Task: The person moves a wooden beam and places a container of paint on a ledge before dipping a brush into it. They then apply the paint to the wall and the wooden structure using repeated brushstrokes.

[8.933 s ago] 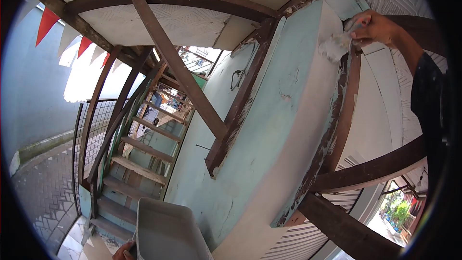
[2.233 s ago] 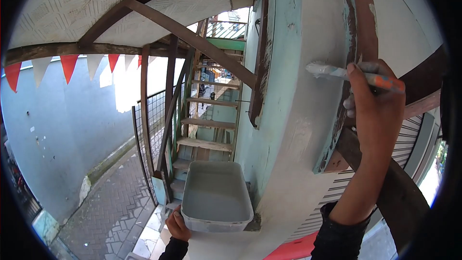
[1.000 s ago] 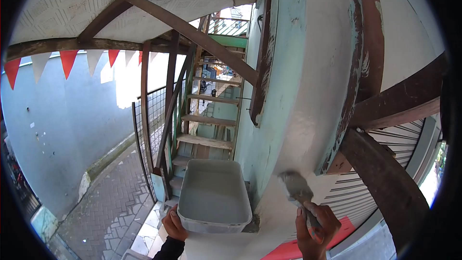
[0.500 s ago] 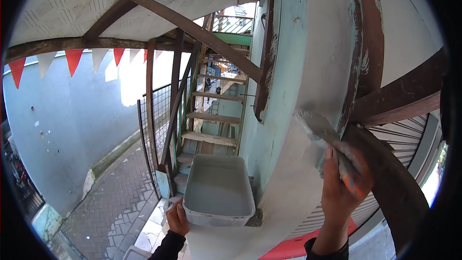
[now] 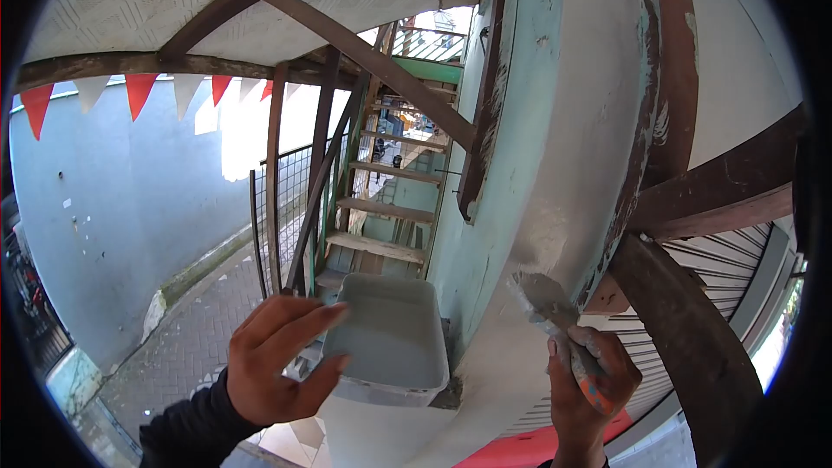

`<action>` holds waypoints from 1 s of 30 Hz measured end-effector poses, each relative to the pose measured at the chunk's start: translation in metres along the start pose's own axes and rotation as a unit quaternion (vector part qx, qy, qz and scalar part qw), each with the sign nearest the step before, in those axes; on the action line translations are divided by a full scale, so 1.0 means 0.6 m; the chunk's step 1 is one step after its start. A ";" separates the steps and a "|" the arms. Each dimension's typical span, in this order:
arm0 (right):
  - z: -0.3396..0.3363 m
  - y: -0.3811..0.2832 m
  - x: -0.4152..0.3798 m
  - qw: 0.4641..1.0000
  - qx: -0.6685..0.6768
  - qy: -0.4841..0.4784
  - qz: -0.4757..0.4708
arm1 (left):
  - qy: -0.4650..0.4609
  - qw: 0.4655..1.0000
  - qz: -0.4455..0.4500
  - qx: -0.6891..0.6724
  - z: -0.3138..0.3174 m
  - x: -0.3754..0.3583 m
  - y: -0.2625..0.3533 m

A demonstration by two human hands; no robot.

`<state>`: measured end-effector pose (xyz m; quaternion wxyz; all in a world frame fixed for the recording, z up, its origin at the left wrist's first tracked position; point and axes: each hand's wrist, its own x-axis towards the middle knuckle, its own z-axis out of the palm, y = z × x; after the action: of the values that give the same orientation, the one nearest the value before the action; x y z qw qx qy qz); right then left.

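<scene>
My right hand (image 5: 589, 381) grips the handle of a paintbrush (image 5: 544, 299) smeared with grey paint, orange showing low on the handle. The bristles are at the face of the pillar (image 5: 576, 121), where a damp grey patch shows above them. A rectangular plastic tub (image 5: 386, 397) of grey paint (image 5: 390, 329) sits at the pillar's base, left of the brush. My left hand (image 5: 282, 360) is raised at the tub's left side, thumb and fingers apart with nothing between them. Its fingertips overlap the tub's rim in this view.
Behind the tub, wooden stairs (image 5: 390, 208) climb beside a mesh railing (image 5: 295, 182). A brown brace (image 5: 364, 56) crosses overhead, and dark curved beams (image 5: 693, 329) stand close on the right. A paved alley (image 5: 173, 381) and blue wall (image 5: 113, 208) lie to the left, under red and white pennants (image 5: 139, 91).
My left hand has let go of the tub's side and risen, its fingers spreading. The paintbrush in my right hand has moved down and slightly left along the pillar.
</scene>
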<state>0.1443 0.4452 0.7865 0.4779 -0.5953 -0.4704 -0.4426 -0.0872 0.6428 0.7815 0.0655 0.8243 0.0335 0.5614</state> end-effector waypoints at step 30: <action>-0.096 -0.055 0.002 0.992 0.051 -0.101 0.047 | -0.013 0.967 0.227 -0.115 0.089 0.333 0.087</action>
<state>0.1077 0.3919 0.8013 0.4777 -0.6330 -0.5103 -0.3327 0.0351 0.6129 0.9538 0.0316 0.8046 -0.2203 0.5506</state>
